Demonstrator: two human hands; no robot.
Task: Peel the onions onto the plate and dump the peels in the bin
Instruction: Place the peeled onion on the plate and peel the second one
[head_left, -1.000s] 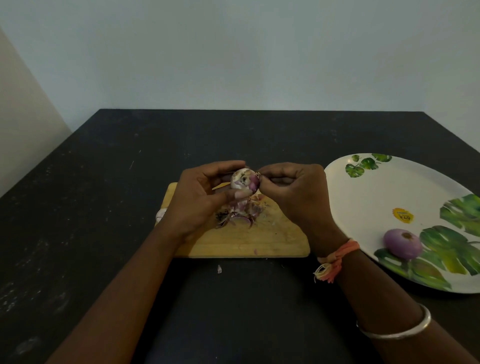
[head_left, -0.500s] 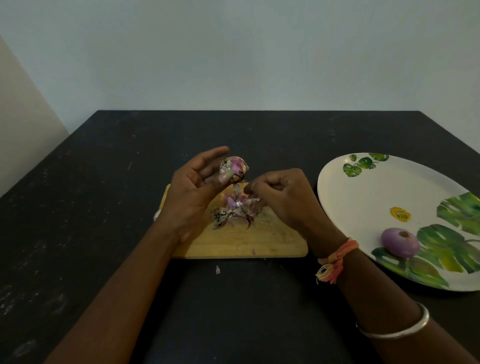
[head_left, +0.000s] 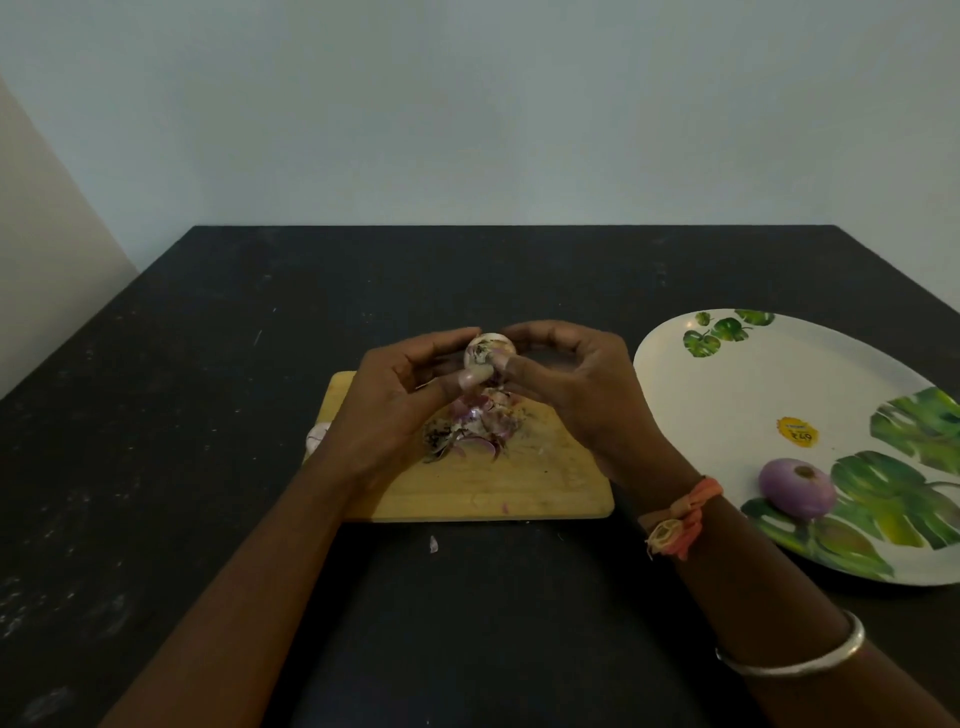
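A small, partly peeled onion (head_left: 487, 347) is held above a wooden cutting board (head_left: 483, 493). My left hand (head_left: 395, 400) grips it from the left with thumb and fingers. My right hand (head_left: 566, 384) pinches it from the right, thumb at its lower side. Under the hands a heap of purple and papery peels (head_left: 472, 431) lies on the board. A peeled purple onion (head_left: 797, 488) rests on the white plate with green leaf print (head_left: 727, 395) at the right.
The board and plate sit on a black table (head_left: 208, 364). One peel scrap (head_left: 433, 544) lies on the table in front of the board. A pale object (head_left: 318, 435) shows at the board's left edge. A wall stands behind the table.
My right hand, which had dropped toward the peel heap, has come back up to the onion. My left hand has kept the onion raised and turned it slightly.
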